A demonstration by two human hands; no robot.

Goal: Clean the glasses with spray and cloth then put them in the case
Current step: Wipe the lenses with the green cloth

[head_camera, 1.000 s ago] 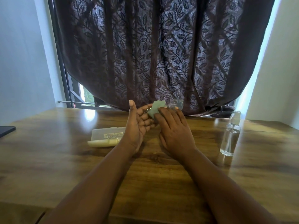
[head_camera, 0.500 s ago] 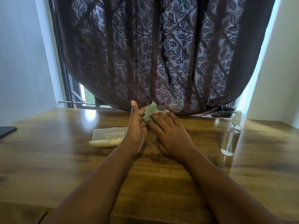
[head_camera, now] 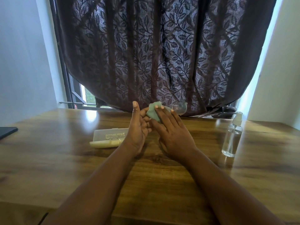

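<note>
Glasses with clear lenses and a thin frame sit raised above the brown wooden table, one lens wrapped in the pale green cloth. The right hand pinches that cloth; the left hand grips the frame, thumb upright. Hard rubbing could bend the frame.

The glasses and cloth are held between both hands above the table (near its far edge), with the case placed left and the spray bottle right.
</note>
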